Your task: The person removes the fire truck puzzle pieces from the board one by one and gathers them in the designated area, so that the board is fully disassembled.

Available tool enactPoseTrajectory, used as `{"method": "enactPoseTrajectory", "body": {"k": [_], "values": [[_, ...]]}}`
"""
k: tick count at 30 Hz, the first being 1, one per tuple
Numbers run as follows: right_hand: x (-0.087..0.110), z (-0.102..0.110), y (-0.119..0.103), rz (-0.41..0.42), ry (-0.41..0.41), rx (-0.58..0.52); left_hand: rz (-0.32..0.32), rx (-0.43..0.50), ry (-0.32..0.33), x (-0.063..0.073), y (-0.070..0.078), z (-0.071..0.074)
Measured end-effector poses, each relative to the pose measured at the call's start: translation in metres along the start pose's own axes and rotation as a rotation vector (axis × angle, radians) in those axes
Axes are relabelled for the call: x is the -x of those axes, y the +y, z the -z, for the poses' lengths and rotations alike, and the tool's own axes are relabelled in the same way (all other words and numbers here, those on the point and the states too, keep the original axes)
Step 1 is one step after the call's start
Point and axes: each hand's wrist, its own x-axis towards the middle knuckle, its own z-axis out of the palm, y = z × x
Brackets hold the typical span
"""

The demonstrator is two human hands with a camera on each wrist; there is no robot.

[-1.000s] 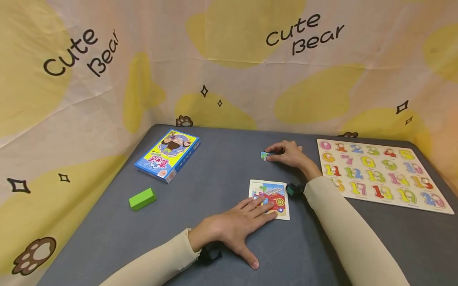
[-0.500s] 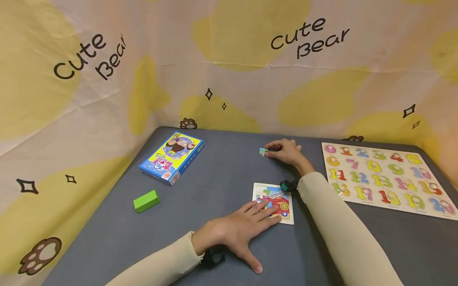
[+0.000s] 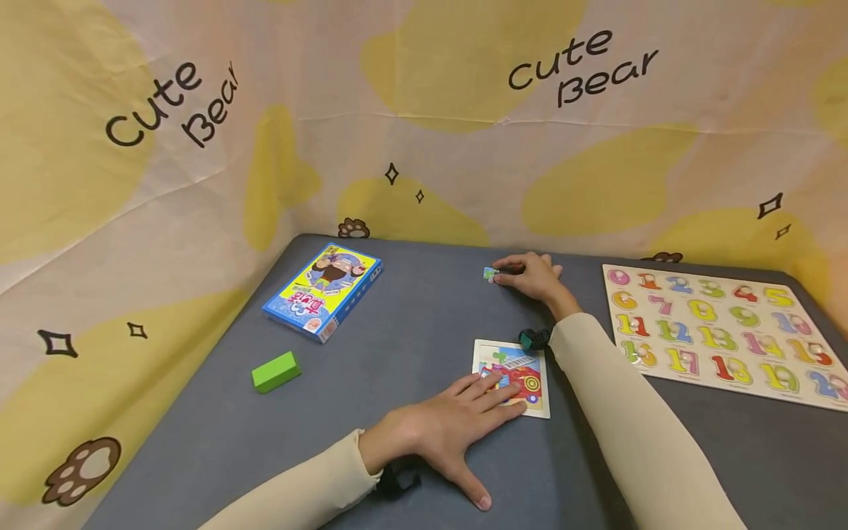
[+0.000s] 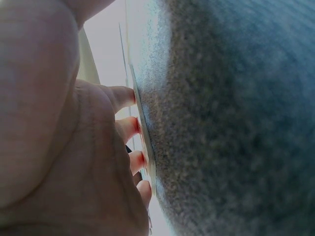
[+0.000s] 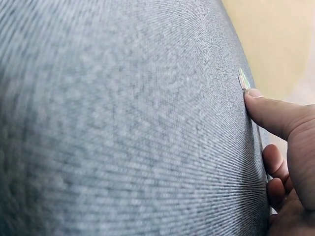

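Observation:
My left hand lies flat with fingers spread over a small square jigsaw puzzle showing a red fire truck with a ladder, its lower left part covered by the fingers. In the left wrist view, the fingertips press on the thin board. Farther back, my right hand pinches a small green-and-blue jigsaw piece by its edge, low over the table. The right wrist view shows the thumb against that piece, close to the dark cloth surface.
A cream number board lies on the right side of the grey table. At the left are a blue-and-yellow box and a green block. Printed fabric walls stand along the back and left edges.
My right hand has moved a little toward the table's back edge with the jigsaw piece. My left hand stays on the puzzle. The head view has shifted slightly.

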Motion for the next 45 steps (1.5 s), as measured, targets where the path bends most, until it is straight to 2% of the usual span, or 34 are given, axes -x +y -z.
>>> {"method": "enactPoseTrajectory", "body": {"k": [12,22,26,33,37,40,45], "values": [[0.003,0.001,0.004,0.04,0.029,-0.036,-0.002,-0.004,-0.003,-0.002,0.0,-0.001],[0.011,0.001,0.01,0.1,0.041,-0.144,0.012,-0.03,0.016,-0.003,0.002,-0.003],[0.018,0.007,0.011,0.174,-0.011,-0.179,0.017,-0.022,0.017,-0.003,0.002,-0.002],[0.04,0.017,0.006,0.302,-0.201,-0.22,0.023,-0.004,0.011,-0.002,0.001,-0.001],[0.055,0.018,0.001,0.399,-0.274,-0.204,0.021,-0.004,0.016,-0.002,0.001,0.0],[0.069,0.018,-0.002,0.424,-0.307,-0.176,0.018,-0.009,0.019,-0.002,0.0,0.0],[0.093,0.018,-0.002,0.417,-0.334,-0.126,0.014,-0.019,0.021,-0.004,0.0,-0.002]]}}
